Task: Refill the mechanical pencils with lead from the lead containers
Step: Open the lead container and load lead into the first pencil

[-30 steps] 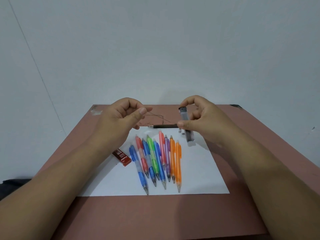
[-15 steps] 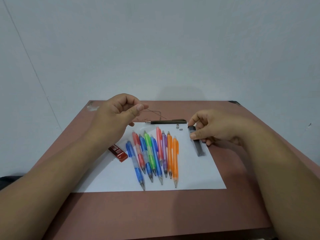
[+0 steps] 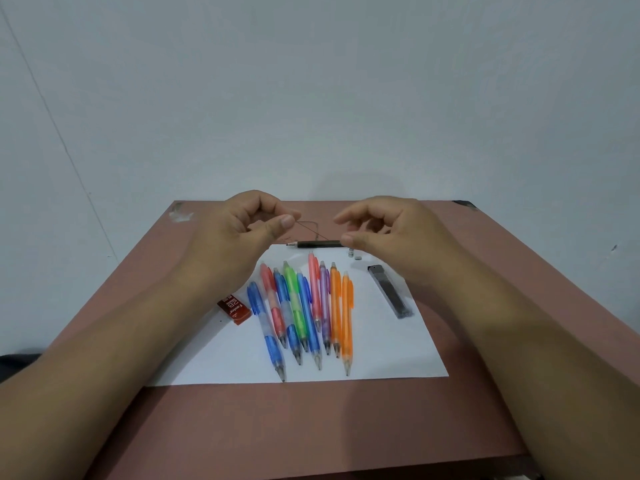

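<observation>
My left hand (image 3: 239, 233) pinches a few thin leads (image 3: 308, 227) between thumb and forefinger, and they stick out to the right above the table. A black mechanical pencil (image 3: 318, 244) lies along the far edge of the white paper (image 3: 381, 355). My right hand (image 3: 384, 233) hovers at its right end with loosely curled fingers; the thumb tip overlaps that end and the forefinger is apart from it. A dark clear lead container (image 3: 389, 292) lies on the paper to the right. Several coloured mechanical pencils (image 3: 304, 313) lie in a row in the middle.
A red 2B lead box (image 3: 233, 308) lies at the paper's left edge. Two tiny grey parts (image 3: 354, 255) sit just under the black pencil's right end. The brown table (image 3: 311, 431) stands against a pale wall.
My right hand set the dark lead container down on the right of the paper, let go, and moved back up to the black pencil's right end. My left hand kept holding the leads.
</observation>
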